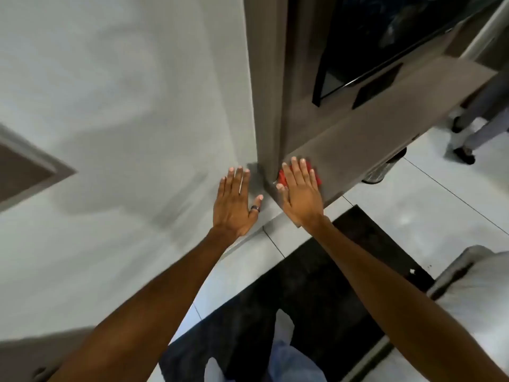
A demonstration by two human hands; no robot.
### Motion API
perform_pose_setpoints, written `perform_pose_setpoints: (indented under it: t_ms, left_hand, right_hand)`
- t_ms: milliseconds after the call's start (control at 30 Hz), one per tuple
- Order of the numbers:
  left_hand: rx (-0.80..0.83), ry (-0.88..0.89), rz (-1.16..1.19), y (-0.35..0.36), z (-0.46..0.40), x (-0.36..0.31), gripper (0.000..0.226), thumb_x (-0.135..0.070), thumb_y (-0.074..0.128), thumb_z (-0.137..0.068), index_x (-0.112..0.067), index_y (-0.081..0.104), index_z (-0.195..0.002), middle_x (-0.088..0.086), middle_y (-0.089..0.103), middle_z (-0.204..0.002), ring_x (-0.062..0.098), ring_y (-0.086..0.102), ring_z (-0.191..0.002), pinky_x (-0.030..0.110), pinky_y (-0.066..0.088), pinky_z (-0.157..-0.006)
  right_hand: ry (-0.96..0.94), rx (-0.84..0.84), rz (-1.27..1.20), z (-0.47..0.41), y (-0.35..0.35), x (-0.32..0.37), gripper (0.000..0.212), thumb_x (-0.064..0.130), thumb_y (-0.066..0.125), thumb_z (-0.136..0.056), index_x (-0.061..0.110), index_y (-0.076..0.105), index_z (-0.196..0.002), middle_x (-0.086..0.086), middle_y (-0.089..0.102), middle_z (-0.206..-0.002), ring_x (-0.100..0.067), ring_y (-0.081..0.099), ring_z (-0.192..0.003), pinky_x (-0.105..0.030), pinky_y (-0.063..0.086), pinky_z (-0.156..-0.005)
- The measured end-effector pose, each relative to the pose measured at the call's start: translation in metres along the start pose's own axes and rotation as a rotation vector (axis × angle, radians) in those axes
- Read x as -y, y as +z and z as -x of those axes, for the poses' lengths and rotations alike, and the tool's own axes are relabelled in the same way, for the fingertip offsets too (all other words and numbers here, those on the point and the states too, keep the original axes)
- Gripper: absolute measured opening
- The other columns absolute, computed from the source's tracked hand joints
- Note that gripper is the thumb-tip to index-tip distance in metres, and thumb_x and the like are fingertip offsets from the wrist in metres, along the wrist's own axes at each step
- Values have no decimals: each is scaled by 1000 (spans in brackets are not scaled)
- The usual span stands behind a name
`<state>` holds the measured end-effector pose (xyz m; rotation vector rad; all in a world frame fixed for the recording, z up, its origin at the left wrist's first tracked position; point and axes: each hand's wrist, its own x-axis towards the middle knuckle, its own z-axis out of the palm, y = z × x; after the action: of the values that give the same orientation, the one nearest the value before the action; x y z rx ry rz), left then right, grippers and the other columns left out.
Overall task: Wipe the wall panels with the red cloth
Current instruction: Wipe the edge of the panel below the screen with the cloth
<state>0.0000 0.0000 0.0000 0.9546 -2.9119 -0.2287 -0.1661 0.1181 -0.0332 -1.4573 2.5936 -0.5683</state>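
Observation:
A red cloth [316, 176] lies flat against the grey-brown wall panel [366, 139], low down near the floor. My right hand [300, 191] presses on it with flat, spread fingers; only the cloth's edges show around the palm. Just left of the panel's corner, my left hand [237, 202] rests flat on the pale grey wall [124, 106], fingers apart, a dark ring on the thumb. It holds nothing.
A dark screen [385, 37] and a small black plate [377, 85] are mounted on the panel above the cloth. A black mat [316, 271] lies on the white tiled floor under my legs. Another person's legs [473, 133] stand at the far right. A white cushioned edge [473, 282] is at right.

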Motion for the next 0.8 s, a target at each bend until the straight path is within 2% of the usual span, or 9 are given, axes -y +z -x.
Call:
perform_pose_setpoints:
  t_ms: [67, 200, 300, 433, 500, 567, 667, 733, 800]
  left_hand:
    - [84, 4, 2, 20, -26, -12, 80, -59, 26, -104, -14, -2, -163, 8, -6, -172, 24, -12, -158, 38, -7, -129]
    - [121, 23, -4, 42, -50, -19, 80, -61, 18, -101, -15, -1, -163, 6, -4, -172, 23, -12, -158, 33, -12, -125]
    - [150, 21, 11, 50, -52, -11, 76, -57, 24, -104, -15, 2, -163, 5, -1, -172, 22, -11, -158, 34, -9, -126]
    - [173, 12, 14, 47, -36, 6, 72, -50, 31, -108, -12, 6, -163, 6, 4, -172, 23, -9, -158, 36, -4, -129]
    - [191, 12, 15, 45, -25, 14, 71, -48, 32, -108, -11, 7, -163, 7, 5, -172, 23, -9, -158, 36, -4, -129]
    - [202, 6, 12, 41, -8, 22, 71, -49, 31, -108, -11, 6, -163, 7, 5, -172, 23, -10, -158, 35, -5, -129]
    - [188, 1, 32, 33, 22, 39, 72, -49, 32, -108, -10, 6, -163, 7, 5, -172, 23, -10, -158, 32, -7, -127]
    - [164, 13, 50, 27, 40, 49, 72, -49, 31, -107, -11, 7, -163, 7, 6, -172, 23, -9, -158, 33, -6, -127]
    - [103, 17, 76, 12, 64, 68, 70, -47, 32, -108, -10, 11, -163, 8, 10, -171, 24, -6, -159, 35, -3, -128]
  right_hand:
    - [46, 25, -24, -21, 9, -28, 70, 54, 11, -106, 18, 8, -166, -8, 0, -176, -26, -7, -163, -46, -5, -134]
    - [94, 134, 20, -52, 40, -68, 68, 53, 22, -111, 18, 2, -167, -9, -3, -176, -27, -10, -163, -45, -8, -133]
    - [130, 246, 72, -56, 65, -83, 88, 68, 31, -104, 16, -4, -166, -12, -8, -175, -33, -9, -163, -51, -5, -134]
    - [188, 234, 37, -55, 67, -74, 107, 76, 53, -93, 16, 2, -166, -11, -1, -176, -36, -3, -163, -54, -1, -132]
    - [202, 272, 25, -48, 60, -71, 112, 65, 70, -90, 17, 4, -166, -11, 1, -176, -37, 0, -163, -56, 2, -133]
    - [221, 291, 55, -26, 54, -59, 109, 45, 79, -90, 16, 5, -165, -12, 6, -175, -39, 3, -162, -58, 8, -133]
    - [264, 243, 30, 7, 53, -28, 88, 21, 72, -95, 16, 17, -164, -14, 19, -172, -39, 13, -161, -55, 13, -133]
    - [334, 178, -184, 18, 47, -11, 73, 6, 64, -95, 15, 32, -160, -15, 41, -161, -37, 34, -152, -51, 28, -128]
    - [485, 137, -593, 30, 37, 29, 60, -2, 59, -97, 17, 47, -154, -12, 59, -146, -33, 55, -137, -45, 45, -118]
